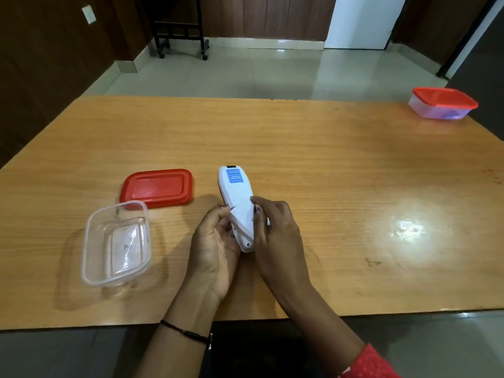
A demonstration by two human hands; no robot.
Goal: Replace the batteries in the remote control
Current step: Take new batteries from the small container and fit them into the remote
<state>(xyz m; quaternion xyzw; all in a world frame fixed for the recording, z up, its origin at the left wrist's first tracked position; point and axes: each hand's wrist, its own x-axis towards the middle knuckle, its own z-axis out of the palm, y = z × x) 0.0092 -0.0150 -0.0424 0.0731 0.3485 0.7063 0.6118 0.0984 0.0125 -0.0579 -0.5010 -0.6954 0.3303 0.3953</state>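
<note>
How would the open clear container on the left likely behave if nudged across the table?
The clear container looks thin-walled and empty, so probably light and easily slid on the smooth table. Its low, wide shape suggests it would not tip. The walls may flex slightly.

A wooden table is filling the foreground, its surface catching a bright glare toward its right side. Beyond the table, a pale glossy tile floor is reflecting light. Dark wood-panelled walls are rising behind the floor, with a black wheeled stand and a white door standing against them.
</note>
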